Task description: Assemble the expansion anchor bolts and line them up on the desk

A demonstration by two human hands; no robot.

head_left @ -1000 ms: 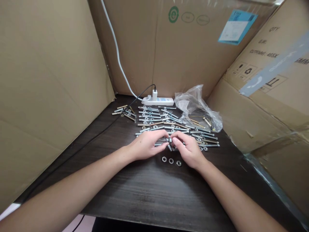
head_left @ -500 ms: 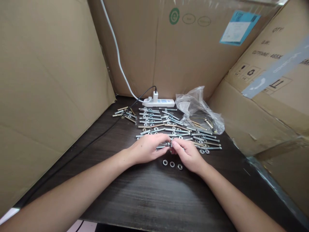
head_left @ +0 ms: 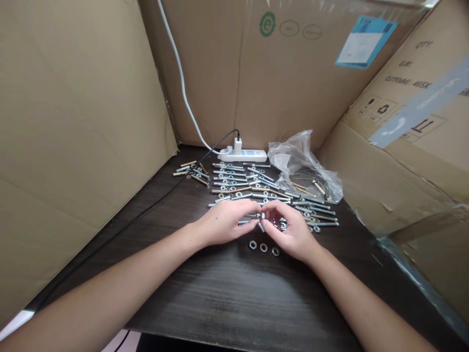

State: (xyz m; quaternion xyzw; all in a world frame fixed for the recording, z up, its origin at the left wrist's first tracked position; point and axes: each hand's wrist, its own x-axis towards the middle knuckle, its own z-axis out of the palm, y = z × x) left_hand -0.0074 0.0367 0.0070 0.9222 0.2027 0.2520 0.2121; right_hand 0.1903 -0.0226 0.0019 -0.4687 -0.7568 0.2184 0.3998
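My left hand is closed round the shaft of a silver bolt, just above the dark table. My right hand pinches a small nut at the bolt's end, thumb and fingers pressed together. The two hands meet at the middle of the table. Three loose nuts lie in a short row right below the hands. Behind the hands, several bolts, nuts and washers lie spread in rows.
A crumpled clear plastic bag with a few bolts lies at the back right. A white power strip with a plugged charger and cables sits at the back. Cardboard boxes wall in the table on three sides. A small bolt heap lies back left.
The view shifted slightly. My hands stay together on the bolt and nut, with the right fingers shifting a little at the bolt's end.
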